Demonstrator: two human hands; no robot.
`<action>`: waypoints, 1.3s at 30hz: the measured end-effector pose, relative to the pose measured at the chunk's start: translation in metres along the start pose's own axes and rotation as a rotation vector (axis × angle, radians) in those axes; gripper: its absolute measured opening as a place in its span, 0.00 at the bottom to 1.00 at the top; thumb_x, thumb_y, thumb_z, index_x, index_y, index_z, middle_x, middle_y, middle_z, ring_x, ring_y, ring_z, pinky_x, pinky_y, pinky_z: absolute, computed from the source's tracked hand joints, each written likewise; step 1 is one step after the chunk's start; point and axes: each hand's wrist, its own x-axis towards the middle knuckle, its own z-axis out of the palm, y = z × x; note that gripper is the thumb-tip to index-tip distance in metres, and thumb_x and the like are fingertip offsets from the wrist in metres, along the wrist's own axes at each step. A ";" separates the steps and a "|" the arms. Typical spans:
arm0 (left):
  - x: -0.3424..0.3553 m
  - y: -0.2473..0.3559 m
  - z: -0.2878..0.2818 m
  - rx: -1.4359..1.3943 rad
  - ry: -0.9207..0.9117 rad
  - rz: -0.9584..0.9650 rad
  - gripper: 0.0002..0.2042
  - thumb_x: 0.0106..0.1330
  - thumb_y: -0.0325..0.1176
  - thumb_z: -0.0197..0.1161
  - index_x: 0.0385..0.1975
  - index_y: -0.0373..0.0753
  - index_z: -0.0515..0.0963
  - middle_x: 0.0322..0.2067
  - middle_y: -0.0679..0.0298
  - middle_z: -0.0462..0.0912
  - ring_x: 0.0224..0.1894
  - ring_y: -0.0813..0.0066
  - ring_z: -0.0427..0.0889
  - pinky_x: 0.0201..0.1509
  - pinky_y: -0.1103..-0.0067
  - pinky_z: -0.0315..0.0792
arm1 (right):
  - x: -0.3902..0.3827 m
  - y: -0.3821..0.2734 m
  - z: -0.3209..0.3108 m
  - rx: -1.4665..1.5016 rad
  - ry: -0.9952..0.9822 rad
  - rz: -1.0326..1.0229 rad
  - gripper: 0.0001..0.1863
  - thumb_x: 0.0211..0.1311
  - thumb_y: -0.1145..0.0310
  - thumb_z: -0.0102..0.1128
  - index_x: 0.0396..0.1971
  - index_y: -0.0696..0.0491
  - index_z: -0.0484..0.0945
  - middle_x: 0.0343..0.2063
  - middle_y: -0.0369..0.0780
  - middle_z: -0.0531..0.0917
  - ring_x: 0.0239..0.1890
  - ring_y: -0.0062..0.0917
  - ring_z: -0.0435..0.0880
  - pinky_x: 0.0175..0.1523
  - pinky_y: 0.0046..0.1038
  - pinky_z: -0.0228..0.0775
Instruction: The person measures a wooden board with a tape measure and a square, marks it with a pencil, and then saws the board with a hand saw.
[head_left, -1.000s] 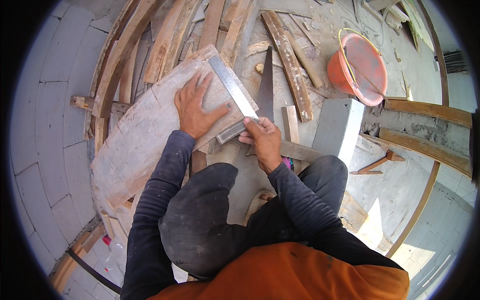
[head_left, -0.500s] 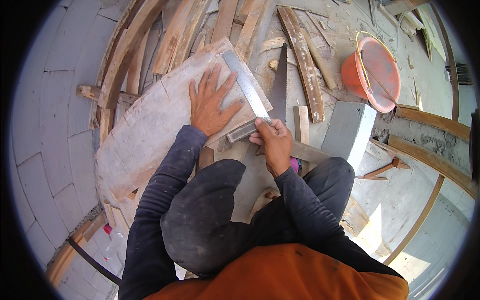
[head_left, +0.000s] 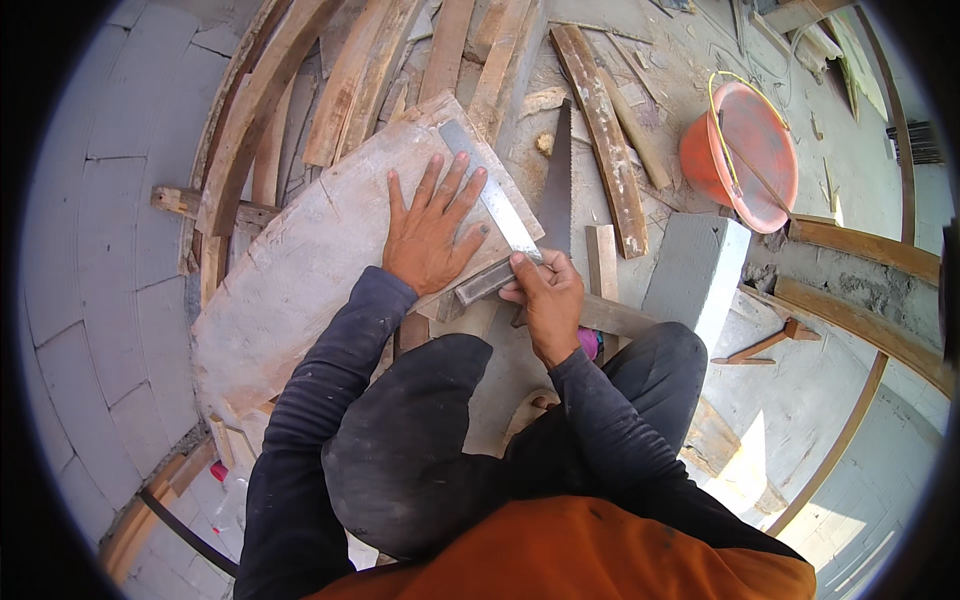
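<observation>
Left hand (head_left: 430,243) flat on wide board (head_left: 290,265), fingers spread apart. Right hand (head_left: 550,305): fingers pinched on corner of metal square (head_left: 497,201). Square lies across board, near its end. Saw (head_left: 558,195) just beside board.

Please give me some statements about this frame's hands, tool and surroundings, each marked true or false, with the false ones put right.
1. The left hand rests spread on the board. True.
2. The right hand holds the square near its corner. True.
3. The square is wholly off the board. False: it lies partly on the board.
4. The bucket is reddish-orange. True.
5. The bucket is left of the board. False: it is to the right.
</observation>
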 end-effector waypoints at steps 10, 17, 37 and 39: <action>0.007 0.008 0.001 -0.026 0.029 -0.069 0.42 0.71 0.61 0.62 0.83 0.56 0.58 0.84 0.62 0.53 0.85 0.53 0.47 0.80 0.34 0.28 | 0.000 0.003 0.000 0.024 0.011 -0.028 0.14 0.75 0.68 0.69 0.48 0.62 0.77 0.32 0.41 0.89 0.29 0.18 0.86 0.35 0.23 0.83; 0.014 0.011 0.004 -0.100 0.063 -0.149 0.50 0.67 0.70 0.62 0.83 0.46 0.57 0.83 0.61 0.55 0.85 0.57 0.47 0.80 0.34 0.25 | 0.003 -0.003 -0.007 0.028 -0.022 -0.004 0.14 0.75 0.67 0.68 0.49 0.61 0.76 0.34 0.41 0.89 0.30 0.20 0.87 0.37 0.23 0.85; 0.016 0.014 -0.017 -0.013 -0.152 0.030 0.79 0.33 0.85 0.72 0.85 0.41 0.47 0.85 0.56 0.43 0.87 0.50 0.33 0.79 0.33 0.19 | 0.009 -0.006 -0.009 0.042 -0.008 0.005 0.15 0.73 0.67 0.71 0.48 0.60 0.77 0.31 0.39 0.88 0.28 0.18 0.86 0.35 0.22 0.82; 0.019 0.020 -0.020 -0.004 -0.233 0.017 0.81 0.32 0.82 0.75 0.84 0.37 0.44 0.85 0.50 0.41 0.86 0.45 0.31 0.77 0.30 0.20 | 0.011 -0.003 -0.010 0.040 0.007 0.023 0.15 0.73 0.67 0.72 0.47 0.60 0.78 0.31 0.39 0.88 0.28 0.17 0.85 0.35 0.22 0.81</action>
